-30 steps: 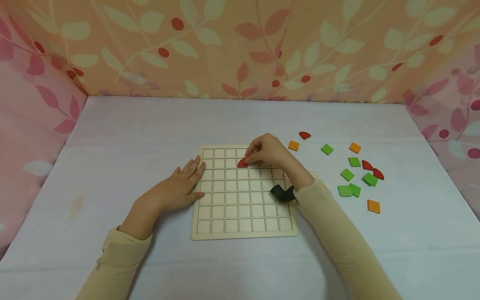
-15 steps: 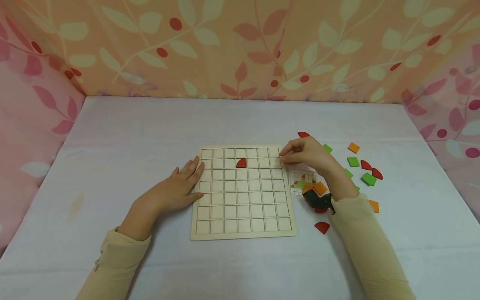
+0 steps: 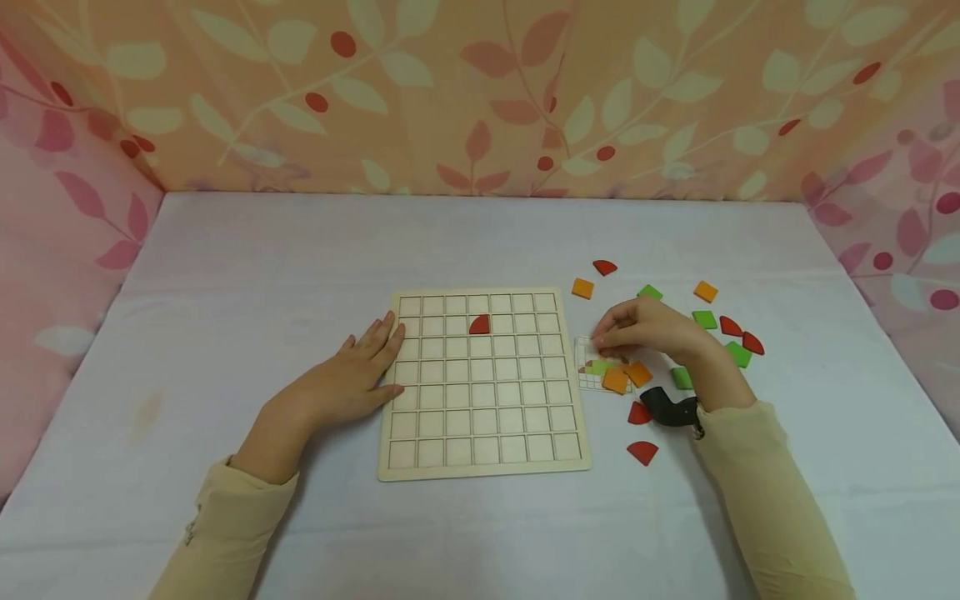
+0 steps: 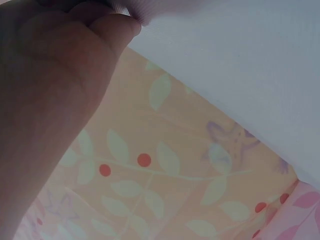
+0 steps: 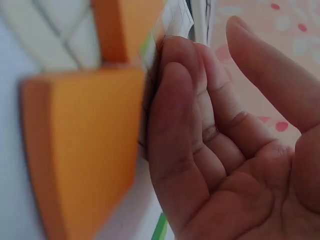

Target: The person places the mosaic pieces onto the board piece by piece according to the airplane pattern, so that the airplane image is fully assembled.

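A pale wooden grid board lies on the table, with one red quarter-circle tile in a cell of its second row from the top. My left hand rests with spread fingers on the board's left edge. To the right of the board, my right hand is over a small printed pattern card and covers part of it. In the right wrist view its thumb stands apart from the bent fingers, and nothing is held. Two orange square tiles lie at the card's lower edge.
Several green tiles lie right of the card, some partly behind the right hand. Red tiles and orange tiles are scattered around. Floral cloth walls stand behind and at the sides of the white-covered table.
My right hand has let go of the red quarter-circle tile, which stays in its cell, and has moved right off the board to the card. My left hand keeps its place.
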A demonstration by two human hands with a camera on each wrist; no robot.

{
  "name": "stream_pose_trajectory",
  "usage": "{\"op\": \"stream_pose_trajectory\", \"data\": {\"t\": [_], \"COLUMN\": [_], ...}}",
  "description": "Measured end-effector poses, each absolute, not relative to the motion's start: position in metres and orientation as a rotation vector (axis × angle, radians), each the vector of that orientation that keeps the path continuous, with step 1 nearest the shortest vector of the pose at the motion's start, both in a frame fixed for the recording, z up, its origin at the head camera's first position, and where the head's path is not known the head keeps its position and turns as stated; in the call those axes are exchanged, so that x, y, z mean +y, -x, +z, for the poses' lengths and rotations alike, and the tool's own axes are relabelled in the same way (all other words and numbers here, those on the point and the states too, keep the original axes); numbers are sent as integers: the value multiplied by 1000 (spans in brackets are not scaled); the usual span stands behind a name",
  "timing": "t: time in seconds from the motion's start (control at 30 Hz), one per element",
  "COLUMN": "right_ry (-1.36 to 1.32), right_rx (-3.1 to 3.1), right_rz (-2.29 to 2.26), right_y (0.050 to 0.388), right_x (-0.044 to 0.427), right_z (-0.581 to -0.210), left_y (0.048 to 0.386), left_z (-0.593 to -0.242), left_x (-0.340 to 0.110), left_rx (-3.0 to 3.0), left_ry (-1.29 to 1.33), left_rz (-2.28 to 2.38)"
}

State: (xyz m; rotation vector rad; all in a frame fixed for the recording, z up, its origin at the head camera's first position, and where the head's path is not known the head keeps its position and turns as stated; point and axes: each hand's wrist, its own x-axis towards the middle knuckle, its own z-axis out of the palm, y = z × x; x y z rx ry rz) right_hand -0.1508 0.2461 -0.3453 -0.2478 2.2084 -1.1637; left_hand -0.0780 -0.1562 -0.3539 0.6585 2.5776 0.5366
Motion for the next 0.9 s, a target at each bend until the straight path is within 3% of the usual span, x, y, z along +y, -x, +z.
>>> {"op": "stream_pose_trajectory", "data": {"t": [0.43,0.9], "right_ry": [238,408], "right_rx": [2218,2320], "right_rz": [-1148,-1038], "right_y": [154,119], "right_x": [241,264], "right_z": [-345,-342], "left_y": [76,76], "left_z": [-356,-356], "left_x": [-154,-153], "left_rx": [2588,2594], "left_ry": [-653,-643], "left_rz": [498,475]}}
